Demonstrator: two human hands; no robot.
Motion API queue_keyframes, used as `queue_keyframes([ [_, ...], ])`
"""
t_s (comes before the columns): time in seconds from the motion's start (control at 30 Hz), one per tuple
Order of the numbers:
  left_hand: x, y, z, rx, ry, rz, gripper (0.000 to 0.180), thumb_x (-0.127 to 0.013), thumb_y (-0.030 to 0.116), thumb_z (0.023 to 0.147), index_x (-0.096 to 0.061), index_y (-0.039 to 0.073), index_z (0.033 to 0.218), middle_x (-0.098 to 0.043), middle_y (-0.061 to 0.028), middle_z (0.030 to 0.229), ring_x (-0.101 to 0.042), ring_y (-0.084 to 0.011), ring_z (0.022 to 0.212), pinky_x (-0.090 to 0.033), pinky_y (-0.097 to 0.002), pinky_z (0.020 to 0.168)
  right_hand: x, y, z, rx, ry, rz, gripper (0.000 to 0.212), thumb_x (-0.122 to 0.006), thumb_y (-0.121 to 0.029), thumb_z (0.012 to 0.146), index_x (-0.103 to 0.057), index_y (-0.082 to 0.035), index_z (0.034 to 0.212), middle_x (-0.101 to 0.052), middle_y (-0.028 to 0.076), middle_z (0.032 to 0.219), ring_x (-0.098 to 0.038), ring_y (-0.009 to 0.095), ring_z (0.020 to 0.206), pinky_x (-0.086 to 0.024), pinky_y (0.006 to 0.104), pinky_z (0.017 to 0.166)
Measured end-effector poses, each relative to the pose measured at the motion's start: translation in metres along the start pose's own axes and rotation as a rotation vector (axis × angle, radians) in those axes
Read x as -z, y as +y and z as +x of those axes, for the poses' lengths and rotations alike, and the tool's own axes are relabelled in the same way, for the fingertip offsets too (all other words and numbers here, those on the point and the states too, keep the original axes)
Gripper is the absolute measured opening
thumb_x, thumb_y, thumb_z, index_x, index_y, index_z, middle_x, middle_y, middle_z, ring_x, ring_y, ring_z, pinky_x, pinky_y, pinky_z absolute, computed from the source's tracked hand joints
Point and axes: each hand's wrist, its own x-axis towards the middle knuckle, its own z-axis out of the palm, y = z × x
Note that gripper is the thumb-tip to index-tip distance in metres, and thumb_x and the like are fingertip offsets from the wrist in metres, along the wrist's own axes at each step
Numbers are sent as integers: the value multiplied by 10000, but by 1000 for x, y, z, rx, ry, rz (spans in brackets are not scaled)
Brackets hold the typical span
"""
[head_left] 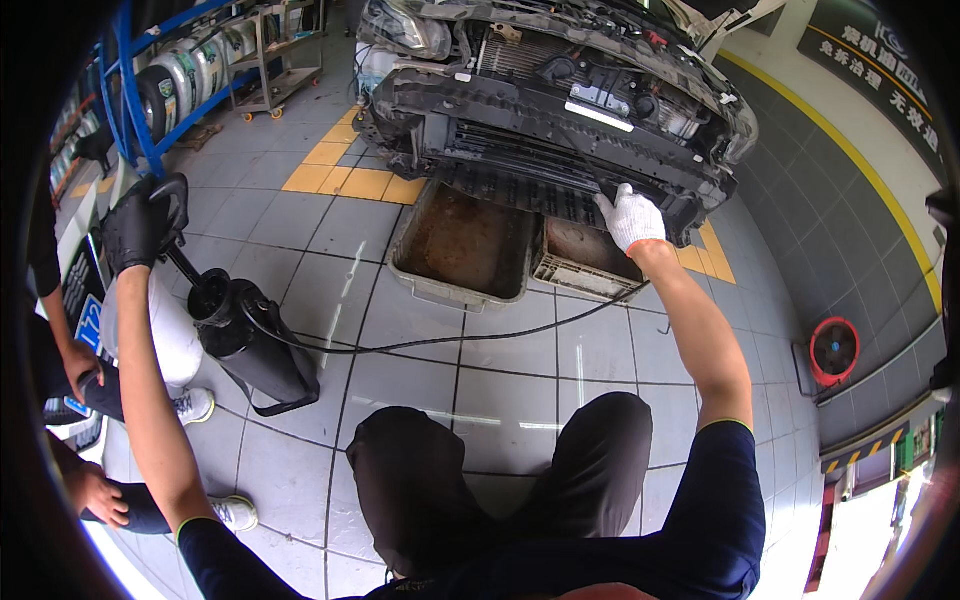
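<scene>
The black pump sprayer (245, 335) stands on the grey tiled floor (500, 385) at the person's left, its canister appearing to lean in the wide view. The left hand (138, 225), in a black glove, is closed around the sprayer's looped handle (181, 195), above the canister. A black hose (420, 346) leaves the canister and curves across to the right, reaching up near the right wrist. The right hand (636, 218), in a white knitted glove, is curled with the thumb raised, seemingly around a thin dark wand (606, 188); the grip itself is partly hidden. That hand is close to the lower front of a car (520, 115) whose inner parts lie exposed. Below the car's front edge, a stained grey tub (465, 298) and a shallower crate (580, 277) sit side by side. A co-worker's hand (100, 498) shows at the far left.
</scene>
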Motion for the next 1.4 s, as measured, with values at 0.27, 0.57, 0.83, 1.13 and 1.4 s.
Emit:
queue_keyframes([
  [0.27,-7,-3,3,13,-10,11,410,-741,305,944,-790,217,1342,-800,-165,1185,-773,-385,1074,-612,-495,922,5,-24,5,-32,29,44,593,-556,-551,1110,-625,38,1109,-787,295,931,-786,465,914,-642,536,822],
  [0.57,6,6,-2,-3,12,26,406,-734,295,947,-793,219,1342,-802,-140,1204,-776,-369,1085,-616,-481,927,12,-39,3,-94,21,37,588,-568,-543,1104,-647,39,1071,-789,303,947,-792,460,934,-645,532,831],
  [0.83,-3,3,-1,-3,50,18,403,-737,307,955,-794,216,1344,-797,-146,1216,-775,-369,1093,-616,-476,939,39,-49,-1,-51,66,13,555,-602,-514,1094,-665,35,1045,-795,283,931,-796,451,913,-648,524,822],
  [1.13,-12,-9,0,-21,38,-5,419,-740,333,963,-783,227,1367,-798,-145,1218,-770,-381,1100,-614,-486,944,10,-15,-24,-117,77,-123,510,-626,-489,1092,-621,21,1094,-793,277,943,-804,435,861,-656,508,785],
  [1.4,-8,-3,1,-1,-5,12,425,-736,347,962,-775,245,1372,-793,-148,1228,-771,-381,1090,-618,-492,918,-43,40,-13,-12,261,-419,429,-676,-399,1060,-578,1,1183,-733,135,934,-809,288,786,-659,406,613],
])
